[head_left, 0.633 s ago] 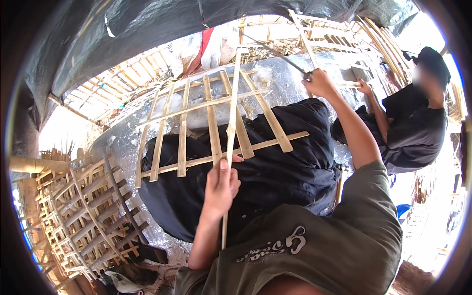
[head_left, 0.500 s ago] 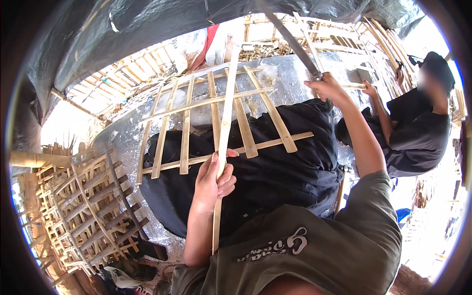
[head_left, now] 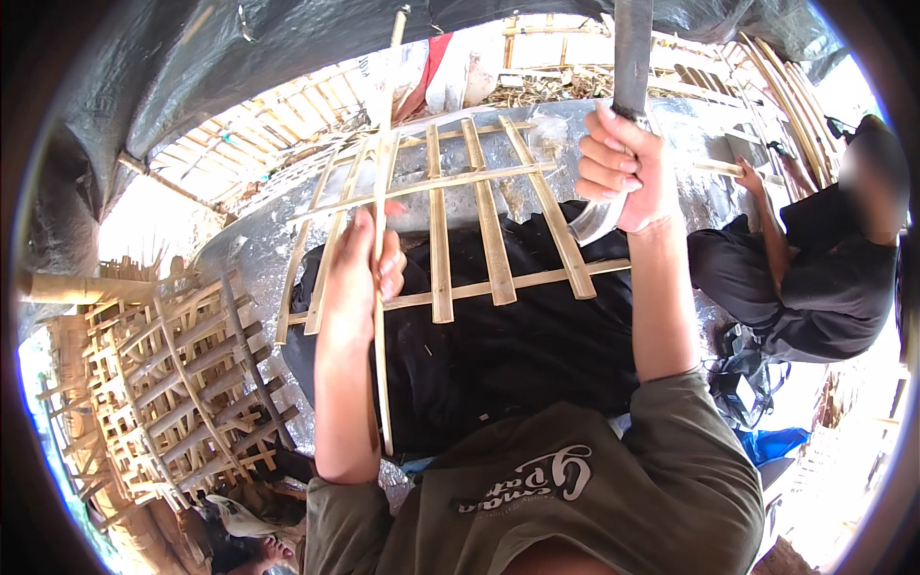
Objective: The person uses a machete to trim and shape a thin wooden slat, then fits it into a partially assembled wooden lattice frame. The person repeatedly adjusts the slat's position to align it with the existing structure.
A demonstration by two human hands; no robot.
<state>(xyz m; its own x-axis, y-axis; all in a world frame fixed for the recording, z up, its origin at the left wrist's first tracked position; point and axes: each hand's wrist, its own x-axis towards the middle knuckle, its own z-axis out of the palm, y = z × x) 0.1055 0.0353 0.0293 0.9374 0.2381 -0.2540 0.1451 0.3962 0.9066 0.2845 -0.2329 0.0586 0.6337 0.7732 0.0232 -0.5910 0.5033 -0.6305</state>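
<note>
Head view: we see our left hand (head_left: 360,261) toward 9 to 10 o'clock of centre, its fingers curled around a long bamboo strip (head_left: 384,134). Pale straw-yellow and slender, the strip stands almost upright in the picture, slightly bowed, its far end between 11 and 12 o'clock and its near end toward 7 o'clock, by our shirt (head_left: 575,508). It looks very narrow along its whole length, as if we saw it nearly edge-on.

Toward 2 o'clock our right hand (head_left: 628,171) is clenched around the handle of a knife (head_left: 632,62). The broad, dark grey blade points up toward 1 o'clock and runs out of the picture; a curved, shiny butt shows below our fist. Blade and strip are well apart.

Near the centre, toward 12 o'clock, lies a slatted bamboo frame (head_left: 490,225): flat yellowish slats fan across thinner crosspieces. The strip passes in front of its left part; we cannot tell whether they touch. Black cloth (head_left: 498,364) spreads under the frame's near side, and a silvery sheet (head_left: 565,125) beyond.

At 8 o'clock we have a stack of bamboo lattices (head_left: 182,383). At 3 o'clock a co-worker (head_left: 834,278) in dark clothes sits with one hand at a pale strip.
</note>
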